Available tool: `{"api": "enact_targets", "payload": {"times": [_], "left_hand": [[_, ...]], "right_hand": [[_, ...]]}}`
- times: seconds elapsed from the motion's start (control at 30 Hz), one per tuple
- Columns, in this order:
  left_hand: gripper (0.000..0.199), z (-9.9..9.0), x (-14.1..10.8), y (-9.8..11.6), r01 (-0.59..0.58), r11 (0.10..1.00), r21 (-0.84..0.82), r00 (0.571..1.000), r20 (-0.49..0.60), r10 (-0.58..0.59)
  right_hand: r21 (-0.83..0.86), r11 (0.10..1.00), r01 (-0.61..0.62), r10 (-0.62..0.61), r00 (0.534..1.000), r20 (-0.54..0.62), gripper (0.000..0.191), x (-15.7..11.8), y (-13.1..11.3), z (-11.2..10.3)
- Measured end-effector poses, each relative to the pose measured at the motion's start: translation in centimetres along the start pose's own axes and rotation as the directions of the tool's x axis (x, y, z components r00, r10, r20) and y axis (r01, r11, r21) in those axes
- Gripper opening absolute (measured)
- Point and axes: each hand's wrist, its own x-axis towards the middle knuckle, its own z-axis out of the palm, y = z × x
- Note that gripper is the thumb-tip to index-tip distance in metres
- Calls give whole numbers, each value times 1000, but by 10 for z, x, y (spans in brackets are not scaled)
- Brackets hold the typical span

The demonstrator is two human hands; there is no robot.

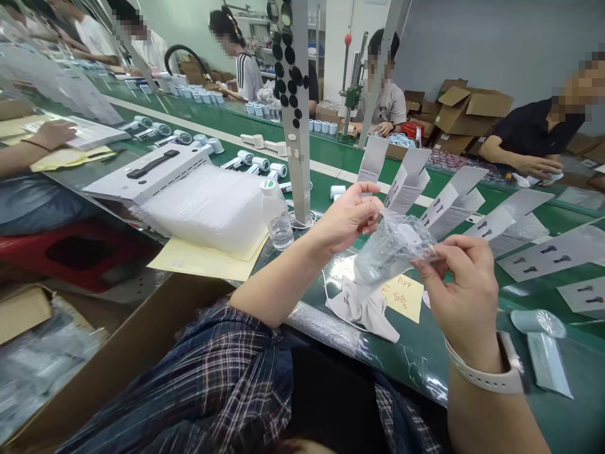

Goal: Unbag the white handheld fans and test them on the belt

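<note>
Above the green workbench [430,350], right in front of the wearer, a clear bubble-wrap bag [394,249] hangs between two bare hands. Left hand [352,217]: thumb and fingers pinched on the bag's upper left edge. Right hand [466,284], watch strap [486,378] at the wrist: thumb and index clamped on the right end. Hands apart, bag spanning the gap. Contents: something pale shows through; can't tell if it's an item or just layered plastic.

Bag's lower end overlaps a crumpled white cloth [366,315] in view, contact unclear; yellow note [409,299] marked "APP" lies just beside. Flap-up printed cartons [404,180] stand behind; pale-blue handheld unit [546,353] lies to the right; bubble-wrap stack [203,205] to the left, near a water bottle [278,217].

Step in hand, judging by the grip: handling the bag's edges, likely spreading or straightening it. Next move seems to call for a firm pinch on both sides, light pull, no tearing of the thin film.
</note>
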Motion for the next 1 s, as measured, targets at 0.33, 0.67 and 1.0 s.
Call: {"api": "enact_targets", "payload": {"times": [0.33,0.67,1.0], "left_hand": [[46,34,-37,-63,-349,814,464,836,547,46],[21,-61,-54,-128,-60,513,856,991,113,-73],[20,-74,-49,-148,-68,450,890,974,156,-163]], "right_hand": [[-20,998,-62,64,880,470,28,-15,37,24],[-286,823,-490,438,869,-230,46,99,126,-6],[-331,864,-380,327,922,-205,33,144,170,37]]}}
